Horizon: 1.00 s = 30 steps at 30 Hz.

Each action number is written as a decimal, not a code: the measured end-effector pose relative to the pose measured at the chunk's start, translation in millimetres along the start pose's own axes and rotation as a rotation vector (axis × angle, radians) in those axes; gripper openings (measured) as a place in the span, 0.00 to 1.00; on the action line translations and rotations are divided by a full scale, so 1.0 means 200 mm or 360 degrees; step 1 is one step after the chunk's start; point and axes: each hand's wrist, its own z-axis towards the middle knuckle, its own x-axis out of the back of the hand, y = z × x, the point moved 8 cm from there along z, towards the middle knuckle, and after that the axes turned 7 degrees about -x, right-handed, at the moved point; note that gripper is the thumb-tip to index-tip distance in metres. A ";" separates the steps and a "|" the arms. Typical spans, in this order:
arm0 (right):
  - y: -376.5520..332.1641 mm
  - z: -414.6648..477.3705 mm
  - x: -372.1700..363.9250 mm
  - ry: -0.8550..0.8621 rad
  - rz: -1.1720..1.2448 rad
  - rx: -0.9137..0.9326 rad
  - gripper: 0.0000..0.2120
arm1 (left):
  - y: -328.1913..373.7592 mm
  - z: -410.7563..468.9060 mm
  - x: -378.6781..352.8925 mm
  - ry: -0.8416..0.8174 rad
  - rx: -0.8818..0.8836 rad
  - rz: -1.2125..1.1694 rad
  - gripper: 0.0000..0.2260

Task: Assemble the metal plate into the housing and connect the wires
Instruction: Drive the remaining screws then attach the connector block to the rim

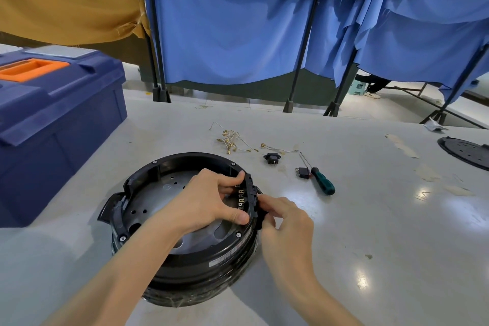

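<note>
Your metal plate (169, 201) already sits inside the housing (201, 270) on the bench (370, 219), your left hand (206, 198) and right hand (285, 222) pinch the black terminal block (251, 193) at its right rim, and the wires (232, 140) lie loose beyond, unconnected.

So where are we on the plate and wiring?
Metal plate already sits inside the housing. In hand: left hand and right hand both grip the black terminal strip at the rim. Left to do: wires lie loose on the table, none connected.
</note>
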 end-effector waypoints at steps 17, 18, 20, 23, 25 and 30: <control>0.39 0.73 0.06 0.0010 -0.1378 0.0133 0.14 | -0.01 0.04 0.03 0.0020 0.0028 -0.0003 0.44; 0.40 0.74 0.04 0.0013 -0.1456 0.0123 0.14 | -0.01 0.04 0.03 0.0019 0.0027 -0.0004 0.43; 0.41 0.74 0.03 0.0061 -0.1549 0.0130 0.14 | -0.01 0.04 0.03 0.0016 0.0029 -0.0007 0.43; 0.36 0.71 0.02 0.0170 -0.1533 0.0316 0.09 | 0.00 0.04 0.03 0.0018 0.0023 0.0005 0.44; 0.30 0.68 0.02 0.0193 -0.1298 0.0451 0.09 | 0.00 0.04 0.03 0.0017 0.0018 0.0017 0.45; 0.18 0.55 0.03 0.0072 -0.0525 0.0483 0.12 | 0.02 0.02 0.02 0.0006 0.0004 0.0037 0.48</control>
